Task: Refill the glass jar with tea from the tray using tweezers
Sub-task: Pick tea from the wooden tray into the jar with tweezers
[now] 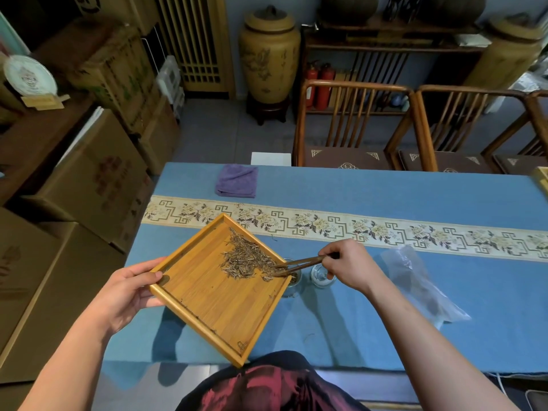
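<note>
L hand (127, 295) grips the bamboo tray (207, 301) at its left corner, thumb on top of the rim, fingers under. Tray is held off the blue tablecloth (385, 307) and turned like a diamond, its right corner pointing at frame centre-right.

Tea (246, 259) lies in a loose heap in the tray's upper right part, strung along the rim and trailing toward that right corner.

Glass jar (292, 284) stands on the cloth just under/behind the right corner, mostly hidden by the rim; only part of its mouth and wall shows. Looks like some tea is already inside, can't say how much. A clear glass piece, prob. the lid (322, 277), sits just beside it to the right.

R hand (347, 266) pinches the wooden tweezers (299, 266) at their back end, near the middle of the frame. Long axis runs almost level, tips to the left and a bit down, arms slightly apart at the tips, which rest in the edge of the tea heap right at the corner. Whether any leaves are caught betw. the tips: can't tell.

Key relation: heap, tray corner and jar mouth line up along the tweezers' axis, w/ the jar on the R hand's side of the tea. So the next move is prob. a short pull or sweep rightward, toward the grip, over the corner into the jar. Risk: leaves missing the narrow mouth and landing on the cloth.
</note>
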